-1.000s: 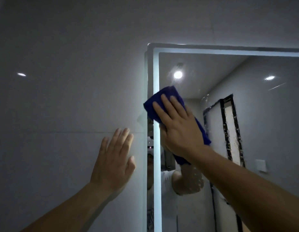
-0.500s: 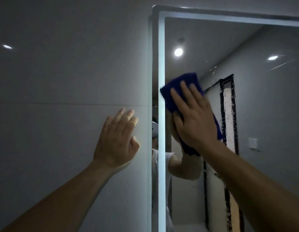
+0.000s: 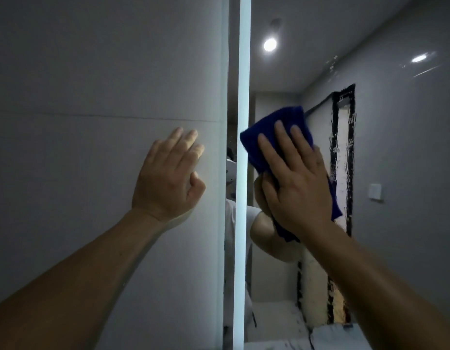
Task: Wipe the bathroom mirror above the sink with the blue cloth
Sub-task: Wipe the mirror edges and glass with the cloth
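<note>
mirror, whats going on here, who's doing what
A person is wiping the mirror. The right hand presses the blue cloth flat against it, close to the lit strip along its left edge. The left hand rests with straight fingers on the grey wall beside the mirror. A few specks show higher up on it.

No legible text or labels

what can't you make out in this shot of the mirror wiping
Blue cloth: its middle is hidden under the right hand.
Mirror: top and right edges cut off by the frame; glass behind the cloth is covered.
Left hand: palm faces away, so contact with the wall is unclear.
Sink: outside the head view.
</note>
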{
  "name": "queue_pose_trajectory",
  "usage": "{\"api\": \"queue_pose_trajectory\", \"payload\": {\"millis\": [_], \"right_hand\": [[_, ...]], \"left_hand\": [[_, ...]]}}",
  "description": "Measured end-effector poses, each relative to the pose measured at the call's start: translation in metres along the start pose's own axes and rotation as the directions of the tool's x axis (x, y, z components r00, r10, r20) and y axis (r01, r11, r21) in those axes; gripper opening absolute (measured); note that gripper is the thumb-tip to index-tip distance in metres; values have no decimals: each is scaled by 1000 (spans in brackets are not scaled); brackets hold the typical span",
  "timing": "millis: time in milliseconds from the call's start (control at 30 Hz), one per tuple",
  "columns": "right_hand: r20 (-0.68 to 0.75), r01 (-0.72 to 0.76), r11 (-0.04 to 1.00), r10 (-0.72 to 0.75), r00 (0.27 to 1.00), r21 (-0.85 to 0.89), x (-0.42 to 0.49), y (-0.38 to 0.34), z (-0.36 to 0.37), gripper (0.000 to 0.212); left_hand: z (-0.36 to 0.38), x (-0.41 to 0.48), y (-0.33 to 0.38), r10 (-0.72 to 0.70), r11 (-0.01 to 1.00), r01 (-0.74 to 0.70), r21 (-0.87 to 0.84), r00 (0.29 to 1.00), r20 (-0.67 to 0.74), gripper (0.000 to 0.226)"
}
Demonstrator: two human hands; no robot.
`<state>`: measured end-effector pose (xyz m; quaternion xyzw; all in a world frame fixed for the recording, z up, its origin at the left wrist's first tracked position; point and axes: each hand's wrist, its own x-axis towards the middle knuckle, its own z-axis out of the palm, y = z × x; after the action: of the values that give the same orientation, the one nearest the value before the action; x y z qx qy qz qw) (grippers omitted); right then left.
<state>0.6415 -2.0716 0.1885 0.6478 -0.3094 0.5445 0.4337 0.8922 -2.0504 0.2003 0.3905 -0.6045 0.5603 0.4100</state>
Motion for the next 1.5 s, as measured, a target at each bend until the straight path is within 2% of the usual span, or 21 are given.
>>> {"api": "queue_pose_trajectory", "payload": {"millis": [167, 267, 333, 400, 467, 500, 567, 633, 733, 833, 900, 1000, 1067, 1133, 1300, 1400, 1433, 1500], "right_hand": [[113, 231, 972, -233, 966, 32, -123, -23, -1, 72], [148, 332, 942, -335, 931, 45, -123, -12, -5, 73], [105, 257, 966, -259, 960, 34, -82, -1, -5, 71], [15, 57, 998, -58, 998, 17, -34, 6, -4, 65], [-59, -95, 995, 96, 994, 16, -9, 3, -2, 59], [-68, -117, 993, 118, 991, 11, -12, -3, 0, 59], [-19, -76, 997, 77, 997, 14, -45, -19, 1, 62], [62, 40, 999, -42, 997, 30, -99, -32, 0, 67], [172, 227, 973, -229, 958, 28, -175, -35, -2, 70], [210, 370, 929, -365, 907, 21, -187, -17, -8, 73], [163, 322, 946, -322, 933, 28, -154, -4, -10, 75], [37, 47, 997, -49, 998, 58, -94, -1, -9, 69], [4, -38, 998, 38, 999, 53, -86, -12, -6, 67], [38, -13, 999, 11, 999, 50, -113, -25, -3, 68], [188, 249, 966, -257, 948, 68, -215, -34, -5, 63], [219, 354, 932, -362, 906, 75, -211, -18, -10, 66], [196, 323, 944, -329, 924, 60, -194, -12, -11, 67], [89, 124, 992, -125, 988, 18, -146, -4, -10, 64]], "left_hand": [[-1, -1, 1, -12, 1000, 12, 20, 1000, 14, 50], [-2, -1, 2, -17, 1000, 17, 20, 999, 38, 51], [-2, -1, 1, -15, 1000, 14, 25, 999, 40, 51], [-2, -1, 1, -10, 999, 9, 31, 999, 37, 51], [-2, -1, 1, -6, 1000, 5, 24, 999, 34, 51], [-2, 0, 1, -5, 1000, 5, 22, 1000, 29, 51], [-3, 0, 2, -8, 1000, 8, 19, 1000, 24, 50], [-4, -1, 3, -14, 1000, 13, 15, 999, 35, 50], [-7, 1, 5, -36, 999, 35, 9, 997, 64, 50], [-11, -6, 13, -65, 998, 68, -19, 990, 125, 52], [-13, -22, 22, -44, 997, 54, -56, 986, 160, 51], [-14, -62, 42, -67, 987, 91, -135, 982, 178, 50], [-13, -85, 52, -70, 979, 99, -176, 983, 169, 49], [-9, -101, 58, -51, 981, 81, -177, 985, 168, 49], [-3, -107, 61, -6, 995, 22, -96, 987, 158, 49], [-4, -107, 61, 18, 998, -10, -55, 989, 147, 49], [-4, -107, 62, 18, 999, -10, -50, 988, 153, 49], [-4, -107, 62, 16, 999, -10, -40, 987, 162, 49]]}}
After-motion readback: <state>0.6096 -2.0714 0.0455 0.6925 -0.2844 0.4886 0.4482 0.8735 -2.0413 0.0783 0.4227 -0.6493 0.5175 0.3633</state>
